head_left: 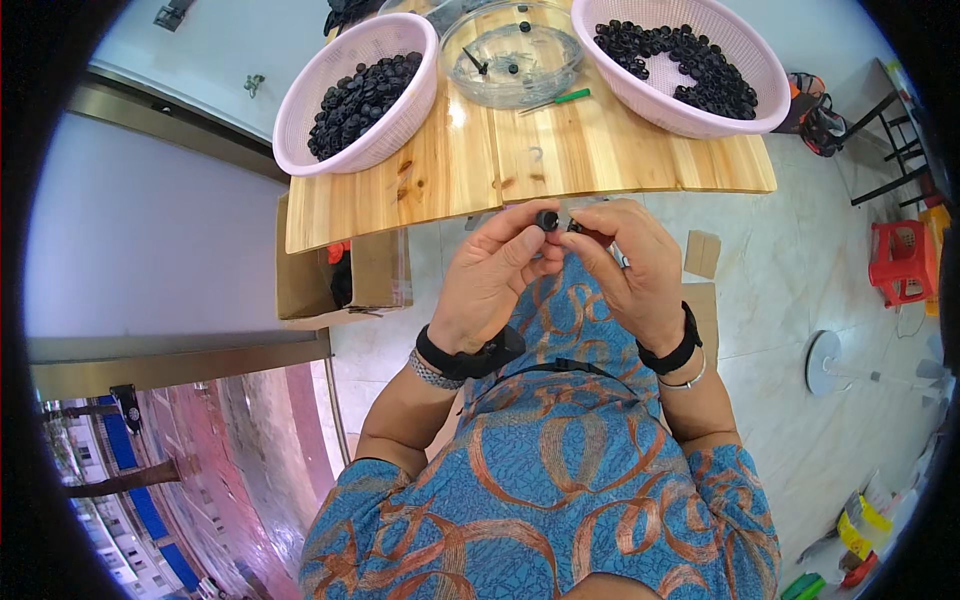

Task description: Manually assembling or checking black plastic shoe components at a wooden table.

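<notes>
Just off the table's front edge, my two hands meet in front of my body. Between its thumb and fingers my left hand (505, 255) pinches a small round black plastic cap (547, 220). Close beside it, my right hand (632, 258) pinches a small dark piece (575, 226), mostly hidden by the fingertips. Beyond the hands, a pink basket (428, 85) at the left is heaped with black round parts (365, 105). Another pink basket (690, 122) at the right holds black ring-shaped parts (715, 80).
A clear round tray (462, 85) with a few black pieces stands between the baskets on the wooden table (455, 165). A green-handled screwdriver (572, 97) lies before it. Below the table's left side is a cardboard box (295, 285). A red stool (895, 262) stands far right.
</notes>
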`<state>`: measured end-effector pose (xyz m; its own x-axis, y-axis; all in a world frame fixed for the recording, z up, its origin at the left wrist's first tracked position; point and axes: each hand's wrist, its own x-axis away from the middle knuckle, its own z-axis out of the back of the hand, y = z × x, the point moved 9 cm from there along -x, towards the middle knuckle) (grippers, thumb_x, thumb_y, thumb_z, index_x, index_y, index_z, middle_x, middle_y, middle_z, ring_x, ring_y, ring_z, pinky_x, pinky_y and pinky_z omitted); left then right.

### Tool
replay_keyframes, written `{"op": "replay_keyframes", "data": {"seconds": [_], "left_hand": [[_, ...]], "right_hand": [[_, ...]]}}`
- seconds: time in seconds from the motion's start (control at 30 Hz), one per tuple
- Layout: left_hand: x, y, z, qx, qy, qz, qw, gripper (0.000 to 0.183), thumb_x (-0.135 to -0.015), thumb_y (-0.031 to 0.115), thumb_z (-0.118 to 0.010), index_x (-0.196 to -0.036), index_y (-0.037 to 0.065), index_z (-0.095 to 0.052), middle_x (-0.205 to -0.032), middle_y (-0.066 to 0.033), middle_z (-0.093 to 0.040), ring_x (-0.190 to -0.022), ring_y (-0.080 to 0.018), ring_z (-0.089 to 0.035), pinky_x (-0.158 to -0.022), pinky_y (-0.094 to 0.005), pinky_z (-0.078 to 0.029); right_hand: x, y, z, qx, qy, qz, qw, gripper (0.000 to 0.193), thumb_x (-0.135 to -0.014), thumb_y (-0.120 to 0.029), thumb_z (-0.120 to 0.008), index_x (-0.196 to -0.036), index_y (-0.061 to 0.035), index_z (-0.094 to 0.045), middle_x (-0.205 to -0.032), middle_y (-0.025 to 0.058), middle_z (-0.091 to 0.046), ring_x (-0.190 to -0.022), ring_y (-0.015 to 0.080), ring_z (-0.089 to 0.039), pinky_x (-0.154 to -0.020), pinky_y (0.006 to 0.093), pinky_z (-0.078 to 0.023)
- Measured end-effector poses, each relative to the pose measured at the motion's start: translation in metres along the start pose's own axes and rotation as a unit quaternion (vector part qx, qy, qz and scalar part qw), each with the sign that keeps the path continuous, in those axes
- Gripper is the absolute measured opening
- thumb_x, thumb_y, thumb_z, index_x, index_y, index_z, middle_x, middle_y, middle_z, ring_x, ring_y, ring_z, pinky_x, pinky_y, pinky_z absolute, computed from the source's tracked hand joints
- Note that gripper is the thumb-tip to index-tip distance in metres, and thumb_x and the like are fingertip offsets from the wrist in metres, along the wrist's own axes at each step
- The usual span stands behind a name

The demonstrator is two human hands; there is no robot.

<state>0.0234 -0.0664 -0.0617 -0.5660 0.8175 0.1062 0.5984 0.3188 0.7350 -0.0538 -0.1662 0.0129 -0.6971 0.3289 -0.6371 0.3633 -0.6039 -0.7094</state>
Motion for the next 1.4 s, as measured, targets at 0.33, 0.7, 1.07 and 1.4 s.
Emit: {"op": "replay_keyframes", "data": {"seconds": [0.33,0.7,1.07,1.4], "left_hand": [[0.004,0.004,-0.004,-0.058,0.0,-0.021,0.998,0.029,-0.091,0.009,-0.048,-0.118,-0.001,-0.051,-0.098,-0.0062,-0.059,-0.082,-0.0105,-0.058,-0.076,-0.0249,-0.05],[0.001,-0.002,-0.004,0.0,0.018,0.014,1.0,0.029,-0.09,0.007,-0.049,-0.118,0.002,-0.05,-0.103,-0.006,-0.059,-0.089,-0.0114,-0.057,-0.077,-0.0242,-0.05],[0.0,-0.001,-0.005,-0.034,0.017,0.006,0.999,0.028,-0.087,0.002,-0.052,-0.115,0.002,-0.052,-0.096,-0.0048,-0.058,-0.088,-0.0115,-0.057,-0.077,-0.0226,-0.049],[0.003,0.002,-0.007,-0.045,0.016,-0.018,0.999,0.031,-0.086,0.002,-0.053,-0.116,-0.002,-0.05,-0.103,-0.0086,-0.058,-0.091,-0.0139,-0.057,-0.079,-0.0253,-0.049]], "right_hand": [[-0.002,-0.015,-0.002,0.084,-0.024,0.031,0.996,0.019,-0.071,-0.008,-0.066,-0.088,-0.0033,-0.057,-0.078,0.0095,-0.059,-0.071,0.026,-0.057,-0.062,0.0331,-0.045],[-0.002,-0.016,0.002,0.11,-0.025,0.023,0.993,0.018,-0.071,-0.008,-0.066,-0.085,-0.0044,-0.057,-0.075,0.008,-0.057,-0.071,0.0247,-0.056,-0.06,0.0329,-0.044],[0.0,-0.014,0.002,0.127,-0.038,0.027,0.991,0.018,-0.071,-0.009,-0.066,-0.085,-0.0049,-0.056,-0.077,0.008,-0.057,-0.074,0.0247,-0.057,-0.062,0.0333,-0.045],[0.001,-0.017,0.001,0.148,-0.051,0.035,0.987,0.019,-0.072,-0.011,-0.065,-0.087,-0.0051,-0.055,-0.078,0.0075,-0.056,-0.075,0.024,-0.056,-0.062,0.0331,-0.045]]}}
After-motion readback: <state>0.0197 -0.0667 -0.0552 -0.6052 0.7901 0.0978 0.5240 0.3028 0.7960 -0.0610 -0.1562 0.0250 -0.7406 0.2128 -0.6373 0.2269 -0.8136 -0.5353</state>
